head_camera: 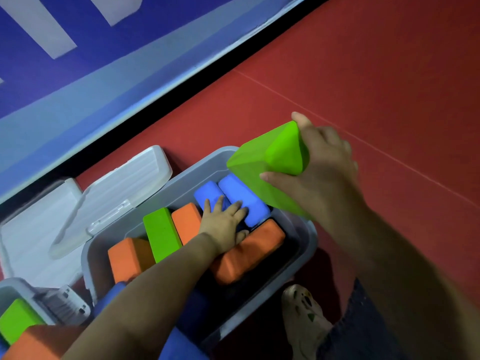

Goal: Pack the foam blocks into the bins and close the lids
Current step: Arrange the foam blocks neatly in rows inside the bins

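Right hand (319,162) gripping green foam block (262,165), left hand (223,222) flat on blue blocks (241,196), no legible writing

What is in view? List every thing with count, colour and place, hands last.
Bin: one, grey, centre, open, partly filled.
Lid: one, white, raised behind the bin.
Orange blocks: three in the bin.
Blue blocks: two, at the bin's far end.
Green block: one, upright in the bin.
Green wedge: one, held above the bin.
Second bin: one, grey, lower left, holding a green block.
Floor: red.
Shoe: one, pale, bottom.
Left hand: flat on the blocks.
Right hand: grips the wedge.
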Demonstrator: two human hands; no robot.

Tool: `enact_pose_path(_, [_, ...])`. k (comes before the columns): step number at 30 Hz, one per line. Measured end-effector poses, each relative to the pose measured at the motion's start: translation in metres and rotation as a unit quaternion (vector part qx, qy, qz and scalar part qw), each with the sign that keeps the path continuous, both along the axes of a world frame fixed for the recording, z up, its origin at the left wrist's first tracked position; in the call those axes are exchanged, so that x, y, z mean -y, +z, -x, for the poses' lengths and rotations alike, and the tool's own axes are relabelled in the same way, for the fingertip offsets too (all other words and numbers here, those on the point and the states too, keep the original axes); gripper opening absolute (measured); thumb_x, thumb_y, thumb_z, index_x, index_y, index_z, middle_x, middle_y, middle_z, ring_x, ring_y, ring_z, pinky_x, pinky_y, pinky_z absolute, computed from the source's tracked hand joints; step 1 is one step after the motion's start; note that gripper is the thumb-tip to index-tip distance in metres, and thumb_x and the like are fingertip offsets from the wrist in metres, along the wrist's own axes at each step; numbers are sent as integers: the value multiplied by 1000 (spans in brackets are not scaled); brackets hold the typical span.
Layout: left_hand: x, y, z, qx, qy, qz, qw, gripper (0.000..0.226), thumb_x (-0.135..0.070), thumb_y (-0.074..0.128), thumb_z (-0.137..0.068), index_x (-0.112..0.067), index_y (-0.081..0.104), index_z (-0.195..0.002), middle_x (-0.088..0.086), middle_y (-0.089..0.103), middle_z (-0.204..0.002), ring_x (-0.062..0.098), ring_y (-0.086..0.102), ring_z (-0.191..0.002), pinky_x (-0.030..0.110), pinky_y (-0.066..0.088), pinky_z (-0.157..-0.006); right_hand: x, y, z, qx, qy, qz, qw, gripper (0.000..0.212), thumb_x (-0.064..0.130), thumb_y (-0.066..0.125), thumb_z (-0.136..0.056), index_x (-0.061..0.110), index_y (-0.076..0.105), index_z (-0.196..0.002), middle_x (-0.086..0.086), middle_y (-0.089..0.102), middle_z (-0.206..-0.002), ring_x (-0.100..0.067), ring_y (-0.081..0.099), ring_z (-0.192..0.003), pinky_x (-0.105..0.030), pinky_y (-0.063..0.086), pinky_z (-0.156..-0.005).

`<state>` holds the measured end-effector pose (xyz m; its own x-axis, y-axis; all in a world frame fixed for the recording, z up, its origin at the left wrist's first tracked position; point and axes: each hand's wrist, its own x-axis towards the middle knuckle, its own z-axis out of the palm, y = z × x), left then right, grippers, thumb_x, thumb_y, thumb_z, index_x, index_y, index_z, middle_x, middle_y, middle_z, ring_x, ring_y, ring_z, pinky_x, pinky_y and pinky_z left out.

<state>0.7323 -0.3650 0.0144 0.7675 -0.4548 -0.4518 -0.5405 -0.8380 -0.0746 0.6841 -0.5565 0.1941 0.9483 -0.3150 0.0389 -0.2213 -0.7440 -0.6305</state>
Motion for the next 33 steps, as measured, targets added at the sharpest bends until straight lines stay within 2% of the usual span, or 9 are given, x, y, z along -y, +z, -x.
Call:
enact_pose_path(3, [-1, -5, -2, 17, 10, -12, 1000, 81, -63, 49, -85, -26, 18, -150, -3, 18, -157, 34, 7, -146, 64, 8, -112, 0, 1, -1, -5, -8, -2, 1000, 100, 53, 79, -60, 41, 27, -144, 5, 43, -131, -24, 37, -121, -46, 35, -98])
enact_pose_path(7, [15, -14, -6, -20, 97, 16, 995, 97, -65, 54, -81, -14, 12, -151, 2, 5, -160, 29, 4, -147, 60, 12, -114, -2, 2, -3, 1, -16, -8, 1000, 99, 53, 79, -60, 41, 28, -144, 5, 43, -131, -24, 38, -121, -46, 36, -100])
enact_pose_path(14, [14, -21, -38, -117, 209, -40, 970, 117, -75, 58, -71, -23, -8, -153, -15, -17, -158, 29, -2, -148, 62, 16, -110, -1, 3, -4, -4, -19, -9, 1000, 100, 54, 79, -59, 41, 27, -144, 5, 43, -129, -24, 39, -120, -44, 36, -100])
enact_pose_path(17, [4, -25, -49, -155, 191, -12, 969, 120, -69, 62, -73, -20, -13, -152, -9, -21, -158, 30, -9, -147, 55, 7, -116, -2, 4, -4, -7, -7, -3, 1000, 100, 55, 78, -60, 41, 27, -144, 5, 43, -130, -24, 38, -120, -44, 37, -99])
enact_pose_path(20, [-17, -23, -44, -159, 142, 62, 975, 113, -58, 67, -77, -16, -5, -153, 3, -16, -160, 27, -10, -147, 44, -3, -118, -5, 4, -5, -10, 7, 10, 1000, 99, 55, 77, -61, 40, 27, -145, 4, 43, -129, -25, 38, -120, -44, 36, -96])
enact_pose_path(23, [-53, -24, -18, -134, 203, 35, 969, 124, -63, 74, -65, -36, -12, -150, -4, -27, -156, 30, -17, -146, 62, 8, -111, -8, 3, -8, -2, 6, 15, 1000, 99, 57, 77, -59, 39, 29, -144, 1, 45, -129, -28, 40, -119, -45, 37, -96])
enact_pose_path(25, [-78, -28, -1, -129, 275, 5, 953, 129, -64, 76, -60, -42, -16, -148, -3, -32, -155, 29, -20, -145, 67, 10, -109, -11, 2, -10, -1, 13, 16, 1000, 99, 57, 77, -59, 40, 30, -144, 1, 45, -129, -29, 41, -118, -45, 37, -95])
enact_pose_path(28, [-92, -24, 3, -115, 344, -18, 932, 131, -63, 77, -60, -32, -12, -151, 3, -21, -158, 26, -8, -147, 57, 16, -113, -16, 1, -9, -2, 31, 18, 999, 98, 56, 78, -59, 41, 30, -143, 4, 45, -127, -26, 40, -118, -42, 35, -92])
enact_pose_path(33, [-74, -19, -5, -42, 365, 48, 929, 117, -50, 82, -64, -27, 9, -153, 18, 24, -149, 37, 32, -133, 43, 31, -107, -25, -3, -11, 31, 41, -48, 998, 99, 57, 80, -58, 35, 35, -143, 0, 48, -124, -26, 43, -116, -47, 38, -99])
